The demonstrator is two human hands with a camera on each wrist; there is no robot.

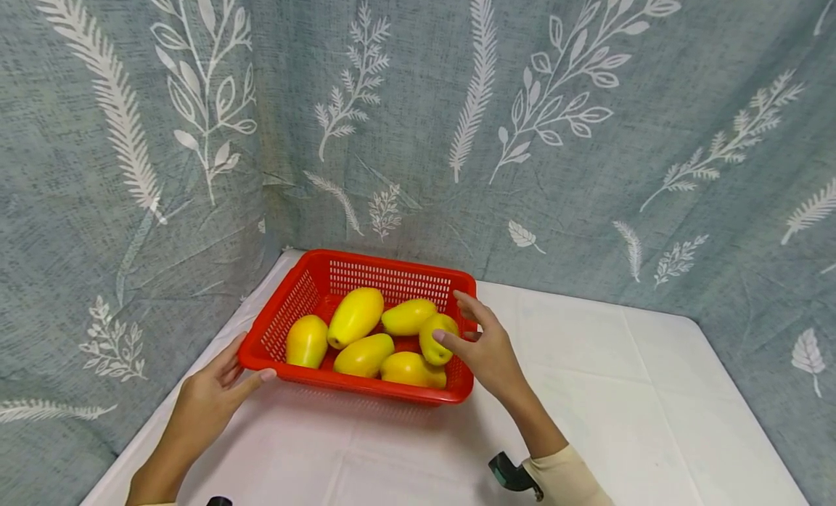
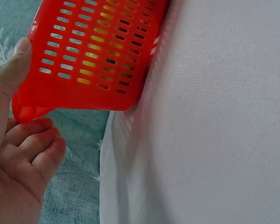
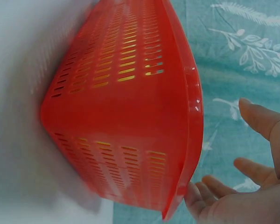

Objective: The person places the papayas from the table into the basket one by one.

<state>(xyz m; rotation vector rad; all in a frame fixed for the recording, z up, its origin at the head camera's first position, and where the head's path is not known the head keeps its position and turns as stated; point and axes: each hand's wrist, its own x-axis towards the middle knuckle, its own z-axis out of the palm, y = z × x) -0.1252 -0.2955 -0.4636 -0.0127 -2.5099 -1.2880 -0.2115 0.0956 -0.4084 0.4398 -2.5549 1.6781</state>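
Observation:
A red plastic basket point(image 1: 353, 382) with slotted walls stands on the table and holds several yellow mangoes point(image 1: 356, 317). My left hand point(image 1: 202, 404) grips its near left corner. In the left wrist view the thumb point(image 2: 21, 60) presses on the rim while the other fingers curl beside the corner. At the right end my right hand point(image 1: 491, 352) is spread over the rim, its thumb overlapping the rightmost mango point(image 1: 431, 344) in the head view. From the right wrist, the lower fingertips point(image 3: 192, 192) are right at the basket's rim, with thumb and index finger apart.
White cloth covers the table point(image 1: 588, 361), which extends to the right of the basket. A blue-green curtain point(image 1: 418, 114) with white leaf prints hangs behind and along the left side. A small black device point(image 1: 512, 473) sits by the right wrist.

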